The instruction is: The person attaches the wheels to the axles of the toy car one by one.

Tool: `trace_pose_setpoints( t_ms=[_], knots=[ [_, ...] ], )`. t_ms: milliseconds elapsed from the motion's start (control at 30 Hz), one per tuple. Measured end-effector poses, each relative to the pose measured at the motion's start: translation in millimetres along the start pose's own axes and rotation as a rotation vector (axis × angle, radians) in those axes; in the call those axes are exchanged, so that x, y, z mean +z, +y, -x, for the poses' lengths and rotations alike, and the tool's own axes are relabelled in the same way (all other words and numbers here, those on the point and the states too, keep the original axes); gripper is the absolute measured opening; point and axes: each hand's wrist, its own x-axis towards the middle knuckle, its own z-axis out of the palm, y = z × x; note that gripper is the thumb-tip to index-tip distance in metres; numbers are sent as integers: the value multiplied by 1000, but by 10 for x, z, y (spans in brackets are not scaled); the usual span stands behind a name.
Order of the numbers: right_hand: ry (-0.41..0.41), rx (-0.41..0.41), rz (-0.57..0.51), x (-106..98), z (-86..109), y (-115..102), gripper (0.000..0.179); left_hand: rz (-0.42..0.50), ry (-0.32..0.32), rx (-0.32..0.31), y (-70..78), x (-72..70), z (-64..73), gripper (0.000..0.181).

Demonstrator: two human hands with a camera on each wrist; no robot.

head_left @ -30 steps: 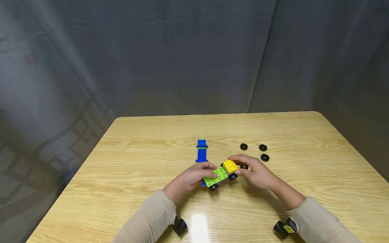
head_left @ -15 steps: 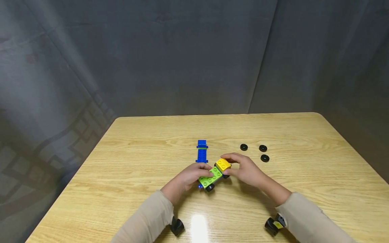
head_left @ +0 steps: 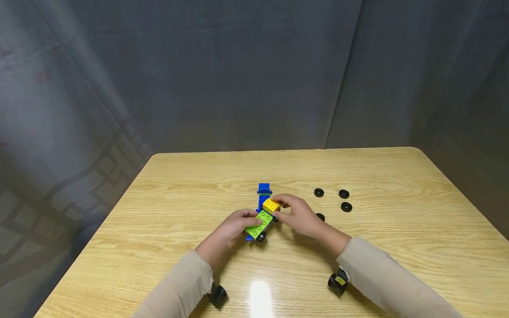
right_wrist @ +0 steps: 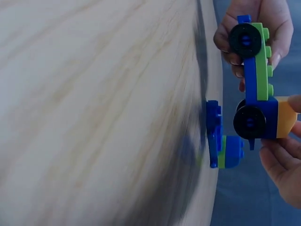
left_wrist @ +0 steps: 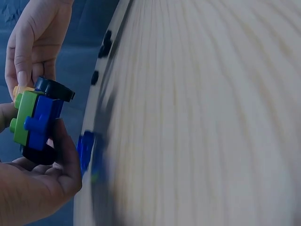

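Note:
Both hands hold a toy brick car (head_left: 259,225) above the table. It has a blue base, a lime green plate (right_wrist: 261,61), a yellow brick (head_left: 271,205) at one end and black wheels (right_wrist: 245,40). My left hand (head_left: 234,224) grips the green end, thumb over the studs and fingers beneath. At the other end, my right hand (head_left: 301,217) pinches the yellow brick between thumb and fingers. Behind the car, a second blue chassis (head_left: 264,189) without wheels lies on the table, partly covered by the car in the head view.
Several loose black wheels (head_left: 343,194) lie on the wooden table (head_left: 191,185) to the right of the chassis; one (head_left: 320,217) is partly behind my right hand. A grey curtain (head_left: 238,79) hangs beyond the table's far edge. Dark wrist cameras (head_left: 337,284) hang below the sleeves.
Both hands have carried the car to the left and slightly away from me. Its yellow end has swung further toward the far side and now overlaps the blue chassis in the head view.

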Motion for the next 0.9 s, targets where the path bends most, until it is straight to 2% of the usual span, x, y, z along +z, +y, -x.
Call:
trace_pose_setpoints(
  t_ms=[200, 433, 600, 700, 900],
  knots=[
    [-7, -47, 5, 105, -143, -41, 35, -24, -8, 26, -9, -187, 39, 46],
    [-34, -48, 2, 173, -278, -66, 34, -81, -105, 29, 31, -403, 100, 60],
    [-62, -52, 14, 213, -362, -64, 35, -121, -144, 54, 21, -511, 124, 67],
    [-79, -51, 18, 244, -412, -54, 37, -149, -115, 88, 6, -535, 131, 67],
    [-84, -29, 52, 312, -529, -42, 36, -263, 34, 159, -38, -542, 121, 60]
  ],
)
